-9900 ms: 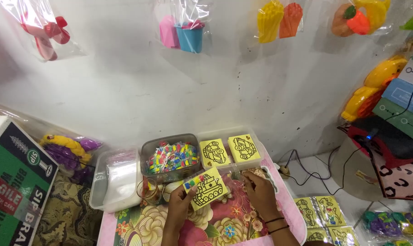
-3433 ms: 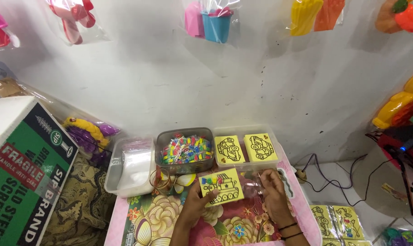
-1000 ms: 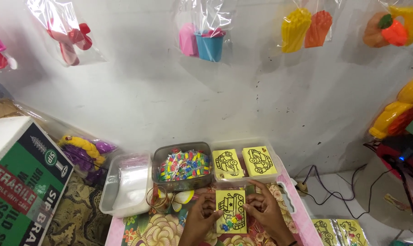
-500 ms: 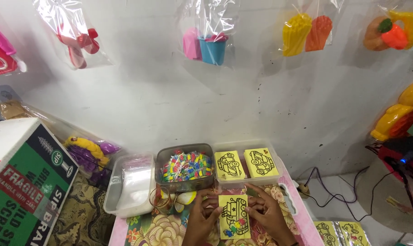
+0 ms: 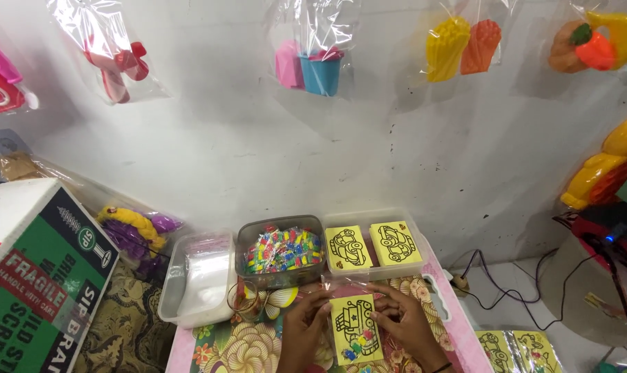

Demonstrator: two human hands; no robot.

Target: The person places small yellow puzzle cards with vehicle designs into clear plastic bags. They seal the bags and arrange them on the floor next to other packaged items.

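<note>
Left hand: the left hand (image 5: 305, 330) grips the left edge of a yellow picture card (image 5: 355, 329), fingers curled onto it
Right hand: the right hand (image 5: 404, 324) pinches the card's right edge, fingers closed on it
Card: held upright between both hands, low over the floral tabletop (image 5: 248, 345), just in front of the tubs
Behind it: a clear tub of coloured pieces (image 5: 283, 250); beside it a clear tray (image 5: 373, 247) holding two more yellow cards
Left of those: an empty clear container (image 5: 199, 278)

Bright, even light fills the scene; glare glints on the hanging plastic bags (image 5: 313, 41), soft shadows below them, edges bowing outward.
</note>
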